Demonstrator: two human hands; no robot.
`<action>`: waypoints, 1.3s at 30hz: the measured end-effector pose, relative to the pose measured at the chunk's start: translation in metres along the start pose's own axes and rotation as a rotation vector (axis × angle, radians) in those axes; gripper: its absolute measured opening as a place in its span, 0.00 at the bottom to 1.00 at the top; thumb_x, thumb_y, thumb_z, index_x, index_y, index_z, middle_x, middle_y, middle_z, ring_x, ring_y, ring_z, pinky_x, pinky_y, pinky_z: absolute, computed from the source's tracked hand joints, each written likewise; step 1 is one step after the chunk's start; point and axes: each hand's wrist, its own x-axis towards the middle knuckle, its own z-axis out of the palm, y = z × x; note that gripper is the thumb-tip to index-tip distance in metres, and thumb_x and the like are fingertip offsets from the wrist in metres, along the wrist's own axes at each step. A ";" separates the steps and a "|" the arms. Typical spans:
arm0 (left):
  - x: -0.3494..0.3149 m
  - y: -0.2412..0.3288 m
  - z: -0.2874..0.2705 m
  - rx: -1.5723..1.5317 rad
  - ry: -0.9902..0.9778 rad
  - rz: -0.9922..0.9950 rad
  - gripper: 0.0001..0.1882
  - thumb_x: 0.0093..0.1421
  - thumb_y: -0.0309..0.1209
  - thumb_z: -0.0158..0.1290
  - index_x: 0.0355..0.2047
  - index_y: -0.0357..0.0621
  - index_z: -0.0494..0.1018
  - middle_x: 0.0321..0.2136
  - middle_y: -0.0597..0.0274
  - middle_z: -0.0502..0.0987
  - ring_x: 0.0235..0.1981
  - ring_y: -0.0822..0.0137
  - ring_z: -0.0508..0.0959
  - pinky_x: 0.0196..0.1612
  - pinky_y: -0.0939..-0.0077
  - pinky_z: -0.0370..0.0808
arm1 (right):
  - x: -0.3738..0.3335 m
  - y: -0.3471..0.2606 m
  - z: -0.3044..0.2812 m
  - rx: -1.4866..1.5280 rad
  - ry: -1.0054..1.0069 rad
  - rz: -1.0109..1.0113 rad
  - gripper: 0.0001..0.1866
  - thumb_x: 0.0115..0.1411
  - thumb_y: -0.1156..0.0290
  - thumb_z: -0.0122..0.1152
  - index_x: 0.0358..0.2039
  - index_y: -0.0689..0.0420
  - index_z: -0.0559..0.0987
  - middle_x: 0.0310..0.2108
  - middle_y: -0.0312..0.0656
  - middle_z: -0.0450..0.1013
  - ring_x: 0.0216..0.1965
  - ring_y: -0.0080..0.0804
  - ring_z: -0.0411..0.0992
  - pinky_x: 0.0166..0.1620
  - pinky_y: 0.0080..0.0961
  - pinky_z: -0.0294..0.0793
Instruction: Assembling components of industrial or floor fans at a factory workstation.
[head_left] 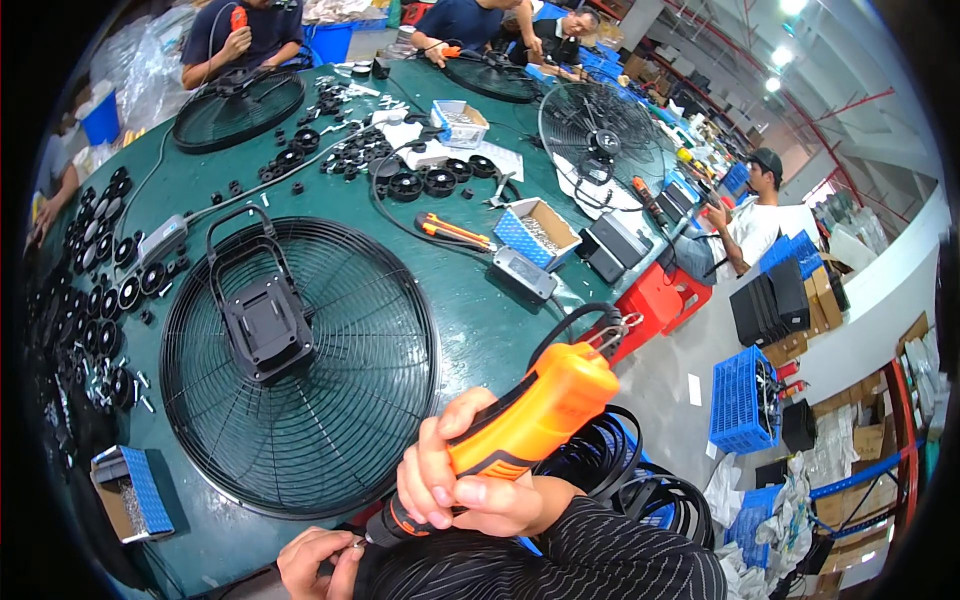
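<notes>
- Right hand [455, 480], lower centre of frame, was closed round an orange power screwdriver [520, 425]; its long axis ran upper right to lower left, w/ tip by left hand.
- Left hand [318, 562], at bottom edge, pinched a small part [357, 543] at the tip.
- Black fan guard [300, 365] lay on green worktop [480, 330], upper left of hands.

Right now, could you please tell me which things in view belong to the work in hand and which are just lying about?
In hand:
- orange electric screwdriver, gripped by the right hand
- left hand at the screwdriver's tip
- round wire fan guard with black bracket, close by

Lying about:
- blue screw box
- black round caps
- orange-handled pliers
</notes>
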 end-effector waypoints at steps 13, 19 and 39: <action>-0.005 -0.014 0.015 -0.213 -0.192 -0.012 0.12 0.53 0.23 0.64 0.38 0.37 0.78 0.30 0.55 0.82 0.26 0.60 0.80 0.28 0.70 0.76 | 0.006 -0.015 -0.028 0.013 -0.292 0.224 0.27 0.55 0.79 0.59 0.53 0.56 0.59 0.24 0.41 0.70 0.22 0.33 0.73 0.27 0.32 0.76; -0.001 -0.024 0.020 0.512 0.215 0.181 0.23 0.41 0.36 0.73 0.32 0.45 0.72 0.32 0.59 0.73 0.32 0.56 0.75 0.34 0.63 0.68 | 0.007 -0.004 -0.023 -0.207 -0.333 0.068 0.24 0.56 0.77 0.63 0.50 0.57 0.61 0.23 0.42 0.71 0.21 0.34 0.74 0.25 0.31 0.77; 0.013 -0.046 0.024 0.752 0.277 0.134 0.32 0.47 0.51 0.68 0.46 0.51 0.69 0.54 0.44 0.70 0.58 0.39 0.68 0.61 0.36 0.58 | 0.054 0.016 -0.024 -0.418 -0.612 0.301 0.29 0.53 0.79 0.69 0.52 0.58 0.64 0.24 0.43 0.75 0.19 0.32 0.77 0.23 0.28 0.81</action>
